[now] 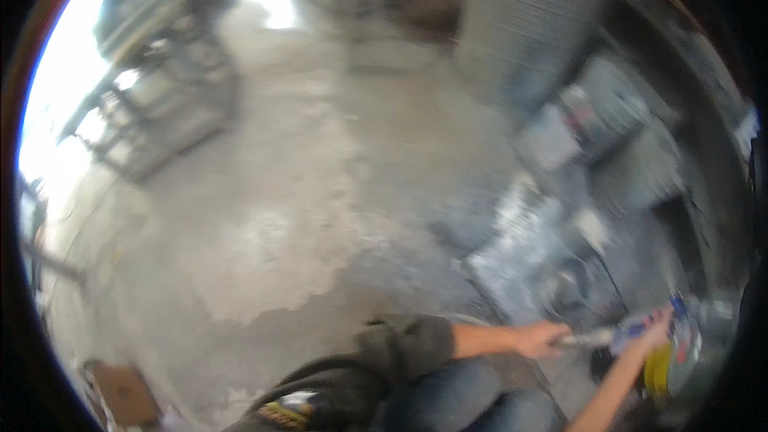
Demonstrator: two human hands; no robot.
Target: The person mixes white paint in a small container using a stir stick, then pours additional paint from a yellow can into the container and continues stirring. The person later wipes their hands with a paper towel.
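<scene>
Both my hands are at the lower right, blurred by motion. My left hand, reaching out of a dark sleeve, is closed round one end of a slim pale rod-like thing. Toward its other end, where white and blue parts show, my right hand is wrapped round it. What kind of thing it is I cannot make out. A yellow round object lies just beyond my right forearm, with red and blue colours near it. Left of my right hand, a shiny silvery sheet covers part of the floor.
Buckets or cans stand by the right wall, next to a pale box. A large light column-like drum rises behind them. A metal frame stands at the far left. A brown cardboard box sits at the lower left.
</scene>
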